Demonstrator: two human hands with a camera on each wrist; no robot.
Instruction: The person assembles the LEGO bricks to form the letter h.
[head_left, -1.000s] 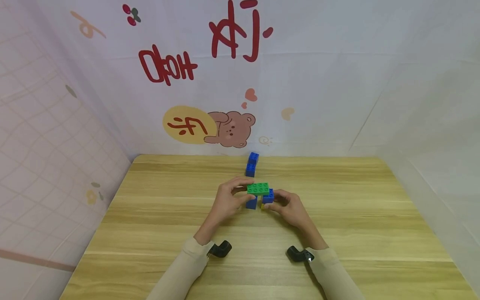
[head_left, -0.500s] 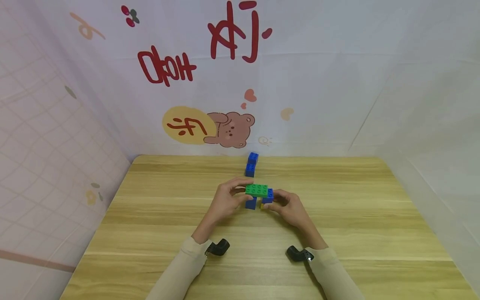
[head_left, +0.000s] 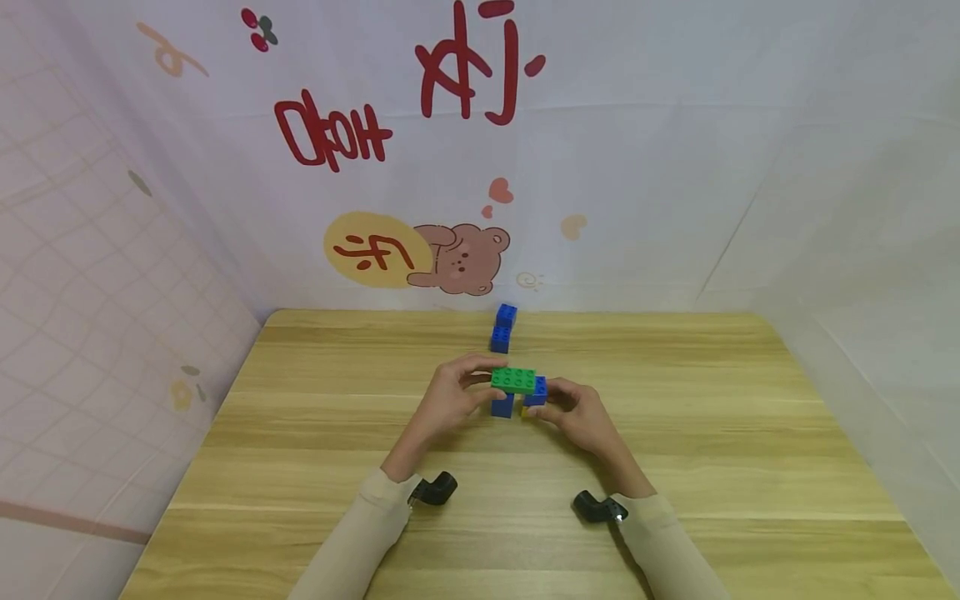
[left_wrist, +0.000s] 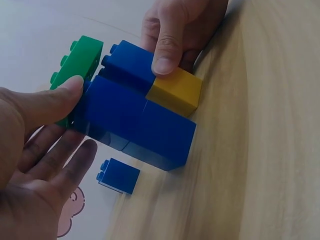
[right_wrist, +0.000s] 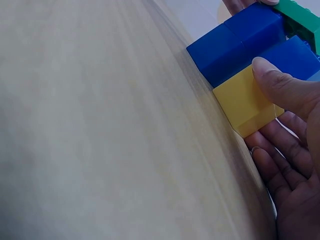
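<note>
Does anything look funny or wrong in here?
Yes, the bear printed on the backdrop lies on its side instead of upright. Also, the green brick in the left hand seems not pressed down: studs show under it on the blue brick above the yellow brick. Nothing looks broken.

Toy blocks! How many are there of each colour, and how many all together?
Green block: 1
Yellow block: 1
Blue: 5 (the two-block tower, the upper blue block above the yellow one, the nearer back block and the farther back block)
Total: 7 that I can make out
</note>
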